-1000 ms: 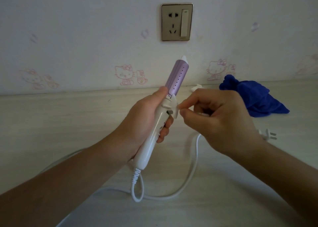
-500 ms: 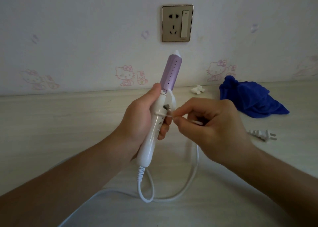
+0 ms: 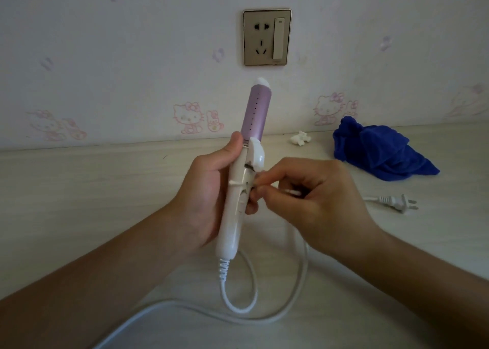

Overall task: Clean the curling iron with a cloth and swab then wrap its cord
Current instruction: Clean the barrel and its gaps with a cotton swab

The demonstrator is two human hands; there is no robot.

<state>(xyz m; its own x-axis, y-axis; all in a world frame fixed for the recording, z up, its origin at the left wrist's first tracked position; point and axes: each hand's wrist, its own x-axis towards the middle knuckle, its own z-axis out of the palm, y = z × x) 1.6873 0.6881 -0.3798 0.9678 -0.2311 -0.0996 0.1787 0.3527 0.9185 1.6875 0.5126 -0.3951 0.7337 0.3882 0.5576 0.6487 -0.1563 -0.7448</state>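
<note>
My left hand (image 3: 206,198) grips the white handle of the curling iron (image 3: 239,198), held nearly upright over the table with its purple barrel (image 3: 256,113) pointing up. My right hand (image 3: 315,203) pinches a thin white cotton swab (image 3: 238,183). The swab lies across the handle just below the clamp lever, its tip at the handle's left edge. The white cord (image 3: 299,282) hangs from the handle's base, loops on the table and runs off at the bottom left. Its plug (image 3: 397,202) lies to the right. A crumpled blue cloth (image 3: 378,150) rests at the back right.
A pale wooden table (image 3: 92,190) meets a wall with cartoon-cat wallpaper. A gold wall socket with a switch (image 3: 267,37) is above the barrel. A small white crumpled wad (image 3: 300,138) lies by the wall, left of the cloth.
The curling iron has swung from tilted right to nearly upright and turned in my left hand. My right hand has dropped lower, and the swab now sits below the clamp lever.
</note>
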